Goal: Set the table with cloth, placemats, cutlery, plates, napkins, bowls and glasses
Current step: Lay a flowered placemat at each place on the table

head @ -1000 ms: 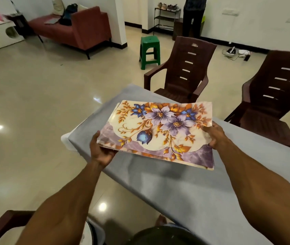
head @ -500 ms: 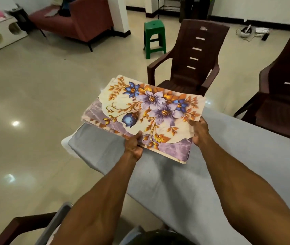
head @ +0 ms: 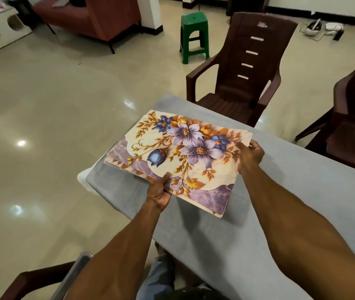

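Observation:
A stack of floral placemats (head: 185, 156), cream with purple and blue flowers and orange leaves, is held a little above the grey cloth (head: 258, 224) that covers the table. My left hand (head: 159, 192) pinches the stack's near edge, thumb on top. My right hand (head: 250, 155) grips the right edge, fingers curled under it. The lower mats fan out slightly at the left edge. No cutlery, plates, napkins, bowls or glasses are in sight.
Two brown plastic chairs (head: 243, 83) (head: 354, 131) stand along the table's far side. A third chair's arm (head: 33, 278) shows at the bottom left. A green stool (head: 194, 35) and a red sofa (head: 98, 16) stand on the glossy floor beyond.
My left hand slid from the stack's left edge to its near edge. The stack went from over the table's left end to lower over the table, its long side turned.

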